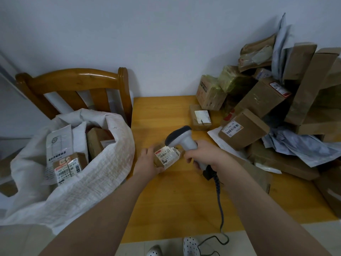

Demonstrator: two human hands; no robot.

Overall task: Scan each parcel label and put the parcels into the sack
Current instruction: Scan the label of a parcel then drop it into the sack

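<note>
Parcel pile [273, 100] right; sack [96, 163] left

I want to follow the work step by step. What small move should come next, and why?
Probably hold steady and scan: the right hand points the scanner down at the label of the small parcel, which the left hand steadies on the table.

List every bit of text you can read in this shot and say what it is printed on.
"642 L714-00": top line of the label on the small parcel that the left hand steadies under the scanner held by the right hand.
"642 L714 00 015": label on a parcel in the sack.
Label on the brown box: upside down, not surely readable.
Other labels: too small or blurred.
</note>
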